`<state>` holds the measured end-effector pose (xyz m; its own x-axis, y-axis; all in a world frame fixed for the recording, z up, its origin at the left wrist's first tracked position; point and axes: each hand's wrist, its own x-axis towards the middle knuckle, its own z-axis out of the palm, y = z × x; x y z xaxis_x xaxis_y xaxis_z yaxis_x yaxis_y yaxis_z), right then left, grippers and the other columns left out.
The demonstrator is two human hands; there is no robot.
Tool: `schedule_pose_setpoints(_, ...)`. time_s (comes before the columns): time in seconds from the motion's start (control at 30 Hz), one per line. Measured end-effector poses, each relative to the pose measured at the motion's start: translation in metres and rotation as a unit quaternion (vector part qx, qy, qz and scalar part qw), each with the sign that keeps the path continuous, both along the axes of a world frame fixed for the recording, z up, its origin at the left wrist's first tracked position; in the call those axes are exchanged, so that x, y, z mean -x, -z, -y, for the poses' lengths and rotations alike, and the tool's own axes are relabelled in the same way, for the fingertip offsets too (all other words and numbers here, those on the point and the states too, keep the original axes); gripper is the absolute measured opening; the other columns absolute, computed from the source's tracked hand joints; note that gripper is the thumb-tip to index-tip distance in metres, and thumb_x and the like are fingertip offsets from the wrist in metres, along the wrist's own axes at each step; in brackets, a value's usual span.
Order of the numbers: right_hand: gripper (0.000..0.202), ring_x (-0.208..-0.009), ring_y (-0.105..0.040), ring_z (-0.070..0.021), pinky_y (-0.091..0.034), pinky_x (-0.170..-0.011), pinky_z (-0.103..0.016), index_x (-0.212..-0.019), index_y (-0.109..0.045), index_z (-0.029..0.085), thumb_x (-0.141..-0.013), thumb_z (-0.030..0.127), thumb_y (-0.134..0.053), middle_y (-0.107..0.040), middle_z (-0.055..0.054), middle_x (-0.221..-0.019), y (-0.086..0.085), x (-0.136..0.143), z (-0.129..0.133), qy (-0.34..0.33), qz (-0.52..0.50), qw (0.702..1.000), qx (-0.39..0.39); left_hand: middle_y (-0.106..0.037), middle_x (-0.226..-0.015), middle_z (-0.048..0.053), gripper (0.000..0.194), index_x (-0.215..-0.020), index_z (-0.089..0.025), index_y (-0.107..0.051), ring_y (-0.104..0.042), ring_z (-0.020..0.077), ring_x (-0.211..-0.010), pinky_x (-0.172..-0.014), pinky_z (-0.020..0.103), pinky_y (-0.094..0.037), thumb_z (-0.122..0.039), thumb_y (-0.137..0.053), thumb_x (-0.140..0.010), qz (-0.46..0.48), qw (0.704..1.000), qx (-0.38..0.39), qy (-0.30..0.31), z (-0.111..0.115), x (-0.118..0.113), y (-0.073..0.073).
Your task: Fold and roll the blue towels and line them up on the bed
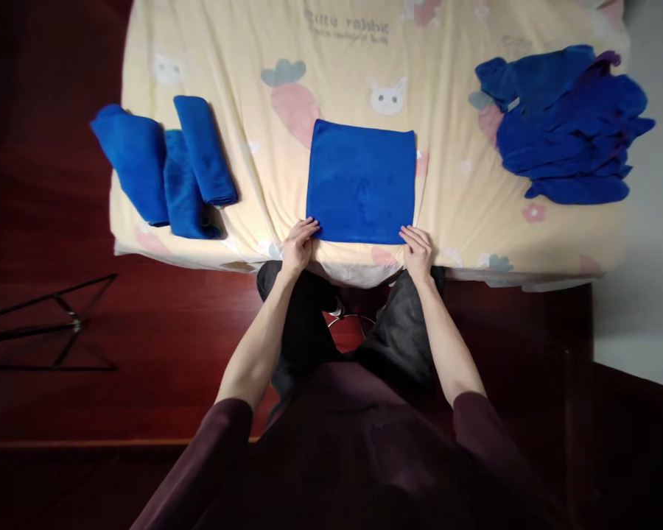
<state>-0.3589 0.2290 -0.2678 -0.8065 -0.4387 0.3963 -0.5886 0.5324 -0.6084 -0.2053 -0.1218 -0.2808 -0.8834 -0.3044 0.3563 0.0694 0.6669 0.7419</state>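
A square blue cloth (pixel 362 184) lies flat and smooth on the patterned bedding, close to its near edge. At its near left corner is my left hand (pixel 299 246), with fingers closed on the cloth's edge. My right hand (pixel 418 252) has the near right corner in the same way, fingers together. Both thumbs are mostly hidden. The cloth's far corners lie free on the bedding.
Several rolled or folded blue cloths (pixel 207 151) lie at the left. A loose heap of blue cloths (pixel 572 132) is at the right. Pale yellow bedding (pixel 226 44) with carrot and rabbit prints covers the surface. A black tripod leg (pixel 60 316) stands on the red floor.
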Motion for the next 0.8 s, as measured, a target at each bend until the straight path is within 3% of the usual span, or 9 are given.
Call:
schedule_pose_setpoints(0.17, 0.052, -0.125, -0.076, -0.0226, -0.060, -0.118, -0.043, -0.114, -0.087, 0.019, -0.089, 0.001, -0.044, -0.084, -0.010, -0.123, -0.022, -0.010, -0.003, 0.038, 0.061, 0.997, 0.033, -0.079, -0.134, 0.010, 0.041, -0.125, -0.022, -0.081, -0.068, 0.0248, -0.141, -0.132, 0.054, -0.044, -0.019, -0.049, -0.098, 0.030, 0.998, -0.042, 0.027, 0.004, -0.013, -0.016)
schedule_pose_setpoints(0.37, 0.046, -0.121, -0.078, -0.0237, -0.061, -0.116, -0.047, -0.108, -0.087, 0.021, -0.088, 0.003, -0.049, -0.084, -0.009, -0.121, -0.040, -0.040, -0.021, 0.015, 0.111, 0.993, 0.039, -0.081, -0.129, 0.009, 0.045, -0.121, -0.023, -0.083, -0.071, 0.0274, -0.135, -0.128, 0.055, -0.049, -0.019, -0.053, -0.088, 0.068, 0.994, -0.072, 0.039, 0.000, -0.047, -0.034)
schedule_pose_setpoints(0.53, 0.037, -0.127, -0.076, -0.0254, -0.058, -0.119, -0.050, -0.108, -0.085, 0.019, -0.091, 0.011, -0.054, -0.083, -0.011, -0.126, -0.036, -0.043, -0.020, 0.000, 0.127, 0.987, 0.098, -0.081, -0.128, 0.011, 0.035, -0.118, -0.021, -0.084, -0.076, 0.0294, -0.126, -0.119, 0.052, -0.057, -0.033, -0.061, -0.095, 0.064, 0.988, -0.143, -0.015, -0.005, -0.046, -0.036)
schedule_pose_setpoints(0.63, 0.034, -0.125, -0.077, -0.0273, -0.059, -0.117, -0.050, -0.116, -0.083, 0.017, -0.093, 0.021, -0.058, -0.082, -0.013, -0.129, -0.030, -0.036, -0.017, -0.004, 0.176, 0.975, 0.139, -0.083, -0.121, 0.014, 0.040, -0.115, -0.018, -0.084, -0.080, 0.0311, -0.113, -0.108, 0.050, -0.063, -0.049, -0.068, -0.096, 0.067, 0.973, -0.214, -0.055, -0.004, -0.036, -0.033)
schedule_pose_setpoints(0.8, 0.035, -0.120, -0.079, -0.0283, -0.062, -0.110, -0.047, -0.117, -0.081, 0.016, -0.101, 0.041, -0.061, -0.083, -0.015, -0.124, -0.021, -0.028, -0.016, 0.009, 0.217, 0.967, 0.131, -0.083, -0.118, 0.015, 0.053, -0.117, -0.017, -0.083, -0.081, 0.0299, -0.102, -0.098, 0.045, -0.067, -0.062, -0.078, -0.090, 0.083, 0.966, -0.244, -0.029, -0.003, -0.024, -0.027)
